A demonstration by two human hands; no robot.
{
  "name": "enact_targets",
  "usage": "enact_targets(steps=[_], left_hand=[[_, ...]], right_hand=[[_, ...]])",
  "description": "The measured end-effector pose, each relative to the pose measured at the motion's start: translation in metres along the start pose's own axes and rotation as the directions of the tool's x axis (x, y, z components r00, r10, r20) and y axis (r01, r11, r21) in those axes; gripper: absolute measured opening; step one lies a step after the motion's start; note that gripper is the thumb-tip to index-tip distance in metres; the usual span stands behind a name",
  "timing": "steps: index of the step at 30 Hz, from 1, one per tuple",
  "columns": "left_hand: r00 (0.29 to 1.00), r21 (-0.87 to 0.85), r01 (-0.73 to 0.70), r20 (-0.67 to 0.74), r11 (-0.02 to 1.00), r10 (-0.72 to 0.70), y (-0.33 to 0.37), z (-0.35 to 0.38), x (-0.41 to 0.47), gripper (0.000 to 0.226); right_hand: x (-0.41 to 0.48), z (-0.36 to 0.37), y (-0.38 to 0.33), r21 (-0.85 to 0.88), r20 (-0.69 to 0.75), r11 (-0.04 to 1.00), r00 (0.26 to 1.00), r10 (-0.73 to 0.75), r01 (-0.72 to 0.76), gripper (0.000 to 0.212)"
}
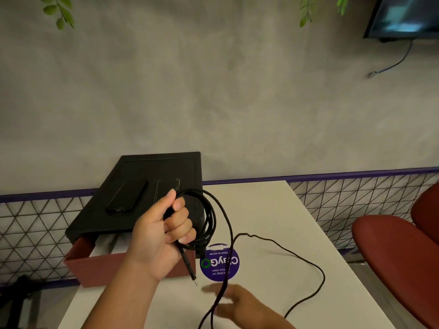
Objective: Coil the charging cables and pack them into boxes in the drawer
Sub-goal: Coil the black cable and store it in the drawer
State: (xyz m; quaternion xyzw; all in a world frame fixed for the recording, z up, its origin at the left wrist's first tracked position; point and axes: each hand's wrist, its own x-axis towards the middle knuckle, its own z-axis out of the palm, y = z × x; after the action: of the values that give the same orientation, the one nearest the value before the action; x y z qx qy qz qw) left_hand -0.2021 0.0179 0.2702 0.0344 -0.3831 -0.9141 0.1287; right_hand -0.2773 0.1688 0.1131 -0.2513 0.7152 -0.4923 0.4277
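My left hand (164,229) is raised above the table and grips a part-wound coil of black charging cable (209,219). One plug end hangs down below that fist. The loose remainder of the cable trails right across the white table (273,210) and loops back toward me. My right hand (235,302), blurred, is low near the front edge with its fingers spread around the hanging strand. The black drawer unit (133,200) stands at the table's left, its reddish drawer (99,264) pulled out; any boxes inside are hidden.
A dark phone (128,197) lies on top of the drawer unit. A round purple sticker (219,262) is on the table. Red chairs (394,257) stand to the right. A wire mesh fence (356,200) runs behind the table, beneath a grey wall.
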Motion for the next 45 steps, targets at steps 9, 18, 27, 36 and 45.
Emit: enact_targets(steps=[9, 18, 27, 36, 45], left_hand=[[0.935, -0.065, -0.274, -0.250, 0.960, 0.250, 0.019, -0.015, 0.005, 0.031], [0.881, -0.006, -0.354, -0.338, 0.935, 0.331, 0.033, -0.041, 0.004, 0.025], [0.811, -0.032, -0.385, -0.489, 0.922, 0.322, 0.035, -0.078, -0.002, 0.024], [0.777, -0.158, -0.388, -0.586, 0.908, 0.230, 0.033, -0.096, -0.003, 0.043], [0.705, -0.137, -0.487, -0.645, 0.862, 0.296, 0.046, -0.125, -0.013, 0.041]], right_hand=[[-0.023, -0.015, 0.006, 0.394, 0.412, 0.917, 0.904, -0.116, -0.062, 0.011], [-0.021, -0.052, -0.007, 0.185, -0.164, 0.983, 0.986, 0.019, 0.012, 0.032], [-0.031, -0.131, -0.024, 0.397, -0.578, 0.848, 0.813, -0.068, 0.352, 0.030], [-0.049, -0.169, -0.013, 0.746, -0.664, -0.022, 0.742, -0.090, 0.665, 0.062], [-0.061, -0.187, -0.020, 0.144, -0.863, 0.882, 0.493, -0.111, 0.450, 0.026]])
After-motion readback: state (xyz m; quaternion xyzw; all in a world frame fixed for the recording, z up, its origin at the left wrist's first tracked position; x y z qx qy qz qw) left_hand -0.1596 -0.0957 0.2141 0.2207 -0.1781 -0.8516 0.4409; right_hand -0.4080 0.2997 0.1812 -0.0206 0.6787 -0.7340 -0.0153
